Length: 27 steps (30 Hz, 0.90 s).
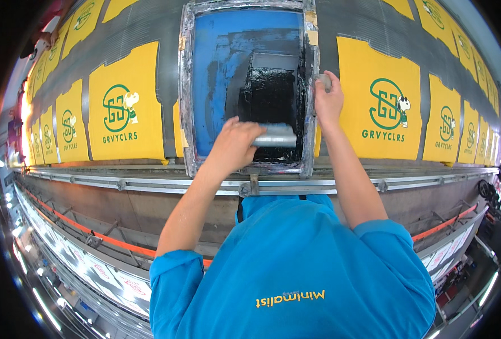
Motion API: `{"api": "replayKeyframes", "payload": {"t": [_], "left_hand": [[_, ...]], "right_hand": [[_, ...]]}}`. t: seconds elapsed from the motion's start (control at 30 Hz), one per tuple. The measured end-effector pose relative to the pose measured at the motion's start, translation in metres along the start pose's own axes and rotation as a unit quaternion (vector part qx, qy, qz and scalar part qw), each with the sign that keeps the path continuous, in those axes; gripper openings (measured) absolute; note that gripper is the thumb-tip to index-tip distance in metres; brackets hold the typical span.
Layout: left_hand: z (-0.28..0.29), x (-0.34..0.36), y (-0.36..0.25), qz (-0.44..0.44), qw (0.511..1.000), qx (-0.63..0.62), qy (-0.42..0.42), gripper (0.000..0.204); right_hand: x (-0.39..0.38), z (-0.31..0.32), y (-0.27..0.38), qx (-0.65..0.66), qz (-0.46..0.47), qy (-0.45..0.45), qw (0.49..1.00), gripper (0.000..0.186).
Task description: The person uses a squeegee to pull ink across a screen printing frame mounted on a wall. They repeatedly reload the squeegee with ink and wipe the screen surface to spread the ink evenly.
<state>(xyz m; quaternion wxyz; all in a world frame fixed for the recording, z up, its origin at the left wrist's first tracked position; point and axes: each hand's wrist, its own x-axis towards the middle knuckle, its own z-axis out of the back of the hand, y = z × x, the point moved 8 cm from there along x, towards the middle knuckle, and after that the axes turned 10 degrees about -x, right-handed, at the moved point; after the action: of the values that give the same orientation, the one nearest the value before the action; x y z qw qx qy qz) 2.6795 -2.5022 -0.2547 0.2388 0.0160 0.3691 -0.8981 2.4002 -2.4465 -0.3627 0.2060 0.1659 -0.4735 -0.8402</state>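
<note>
Left: row of yellow fabric pieces [106, 85] on the dark worktop [168, 79], each with a green emblem and a small white cartoon figure beside it.

Centre: screen frame [187, 113], worn and taped, lying on the worktop, slivers of yellow fabric showing past both its sides. It doubles as the ink tray: blue mesh [211, 62] on the left, smeared dark in places; black ink [270, 93], thick and wet, over the right part and down to the near end. No separate ink pot that I can make out.

Left hand [231, 148] is inside the frame near the close end, fingers wrapped on the left end of the squeegee [279, 136]. Squeegee lies crosswise in the inked area, metallic face up; blade contact hidden.

Step, my read: spreading ink through the screen, stroke near the close end. Next move calls for even pressure and a level blade, frame kept from shifting.

Right hand [328, 101] at the frame's right edge, fingers curled on a small grey piece [324, 83]; can't tell if it's fixed to the frame.

Right: more printed yellow pieces [375, 62], same design.
</note>
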Motion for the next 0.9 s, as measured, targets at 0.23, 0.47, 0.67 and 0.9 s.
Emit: {"api": "replayKeyframes", "payload": {"t": [0.23, 0.47, 0.67, 0.9], "left_hand": [[0.062, 0.117, 0.025, -0.031, 0.999, -0.017, -0.028, 0.032], [0.065, 0.189, 0.058, 0.033, 0.999, 0.020, 0.013, 0.027], [0.069, 0.196, 0.059, 0.060, 0.998, 0.032, -0.001, 0.024], [0.023, 0.146, 0.050, -0.006, 0.993, 0.084, -0.088, 0.023]], "right_hand": [[-0.007, 0.002, 0.018, -0.106, 0.015, 0.005, 0.994, 0.043], [0.004, 0.010, 0.032, -0.115, 0.048, -0.022, 0.992, 0.047], [0.022, -0.036, 0.140, -0.209, 0.390, 0.137, 0.886, 0.039], [-0.035, -0.047, 0.103, -0.295, 0.406, 0.157, 0.850, 0.021]]}}
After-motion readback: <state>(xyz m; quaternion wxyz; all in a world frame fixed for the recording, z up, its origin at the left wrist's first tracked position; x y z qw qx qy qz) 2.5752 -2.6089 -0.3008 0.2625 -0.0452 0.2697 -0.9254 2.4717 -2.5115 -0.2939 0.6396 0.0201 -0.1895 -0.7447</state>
